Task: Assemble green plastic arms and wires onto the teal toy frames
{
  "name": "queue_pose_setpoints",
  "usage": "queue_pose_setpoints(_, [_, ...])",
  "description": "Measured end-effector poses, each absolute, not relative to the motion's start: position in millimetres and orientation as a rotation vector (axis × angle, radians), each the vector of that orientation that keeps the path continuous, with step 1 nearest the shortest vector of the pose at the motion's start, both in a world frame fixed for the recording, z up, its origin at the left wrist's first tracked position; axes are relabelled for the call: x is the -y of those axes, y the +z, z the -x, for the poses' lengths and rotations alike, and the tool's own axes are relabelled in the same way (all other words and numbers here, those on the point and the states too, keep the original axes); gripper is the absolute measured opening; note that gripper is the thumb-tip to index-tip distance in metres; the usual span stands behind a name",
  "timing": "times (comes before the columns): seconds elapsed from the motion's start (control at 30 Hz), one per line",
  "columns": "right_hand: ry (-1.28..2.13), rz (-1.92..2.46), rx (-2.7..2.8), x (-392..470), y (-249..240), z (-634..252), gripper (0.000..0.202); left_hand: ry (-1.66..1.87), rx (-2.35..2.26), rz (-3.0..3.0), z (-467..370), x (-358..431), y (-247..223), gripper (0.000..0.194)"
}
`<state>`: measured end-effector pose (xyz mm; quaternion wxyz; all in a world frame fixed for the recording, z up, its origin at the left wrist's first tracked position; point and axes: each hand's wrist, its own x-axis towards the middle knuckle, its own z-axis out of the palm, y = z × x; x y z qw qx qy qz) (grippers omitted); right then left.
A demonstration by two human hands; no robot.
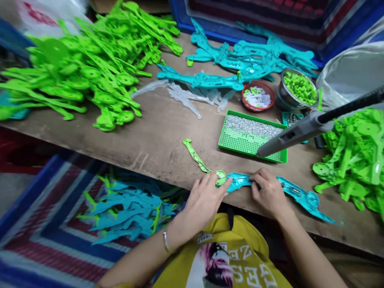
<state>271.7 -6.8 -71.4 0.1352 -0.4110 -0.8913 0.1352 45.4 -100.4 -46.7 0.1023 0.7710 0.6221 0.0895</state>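
Note:
A long blue plastic part (295, 191) lies along the front edge of the table, joined or touching at its left end with a green round piece (221, 178). My left hand (207, 196) rests over the green piece, its fingertips pressed on it and on the blue part's left end. My right hand (268, 191) has its fingers closed on the middle of the blue part. A thin green arm-like piece (195, 155) extends up and left from my left hand. Behind my hands sits a green tray (240, 147) with small metal pieces.
Green parts are piled at the left (90, 68) and right (360, 156). Blue parts (249, 56), a red basket (244, 105) and a metal bowl (282, 94) stand behind. A grey tool (297, 134) slants over the tray. Blue parts (129, 208) lie below the table.

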Motion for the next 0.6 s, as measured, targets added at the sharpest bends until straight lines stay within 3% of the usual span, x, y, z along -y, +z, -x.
queue_pose_setpoints(0.1, [0.372, 1.159, 2.546, 9, -74, -273, 0.020, 0.416, -1.766, -2.289, -6, 62, -36, 0.038])
queue_pose_setpoints(0.2, [0.338, 1.152, 2.561, 11, -73, -273, 0.019, 0.469, -2.093, -2.278, 43, -6, -37, 0.039])
queue_pose_setpoints(0.37, [0.296, 1.142, 2.584, 10, -70, -272, 0.017, 0.287, -2.143, -2.348, 101, -100, -64, 0.041])
queue_pose_setpoints(0.6, [0.274, 1.167, 2.623, 6, -68, -272, 0.014, 0.194, -2.043, -2.386, 122, -98, -59, 0.045])
